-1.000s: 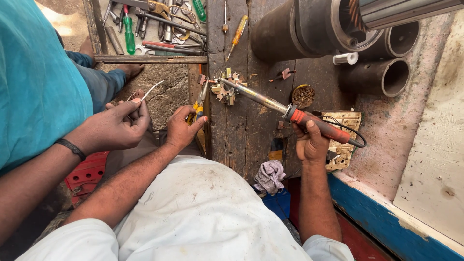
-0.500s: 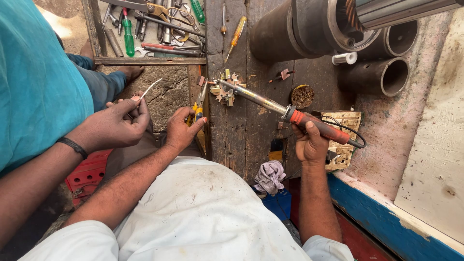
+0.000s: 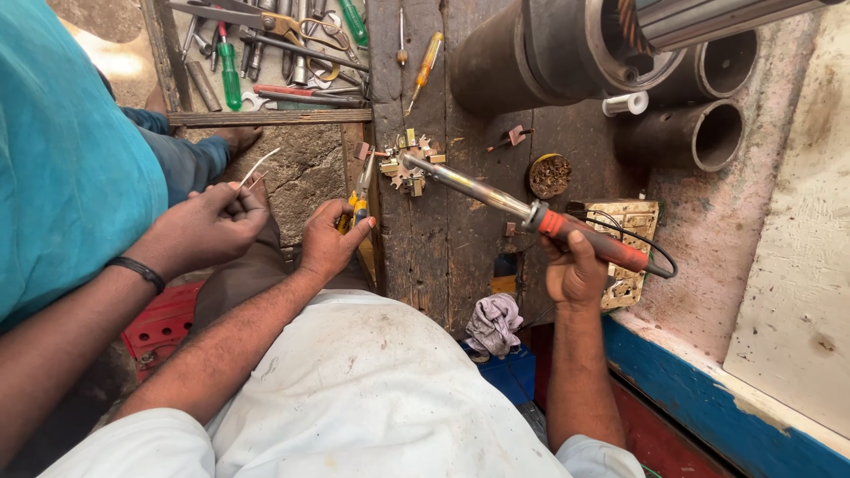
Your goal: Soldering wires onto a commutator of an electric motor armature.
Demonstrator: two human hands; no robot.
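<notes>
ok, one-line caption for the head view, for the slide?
Right hand holds a soldering iron to a small metal part on a wooden bench; left hand holds pliers.

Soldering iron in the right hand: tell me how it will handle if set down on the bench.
The soldering iron is a long round rod, so it would probably roll. Likely stiff, with weight towards its metal barrel. Its trailing black cord may tug it sideways.

Workbench [image 3: 460, 257]: dark, worn wooden planks, running from 6 to 12 o'clock through the middle of the view. At 12 o'clock lay a yellow-handled screwdriver [image 3: 425, 64] and a large dark metal cylinder [image 3: 531, 53]; near centre sat a small brass terminal piece [image 3: 405, 165], and at 2 o'clock from it a round tin of flux [image 3: 550, 175]. At 3 o'clock a cream switch plate [image 3: 630, 252] lay at the bench edge.
</notes>
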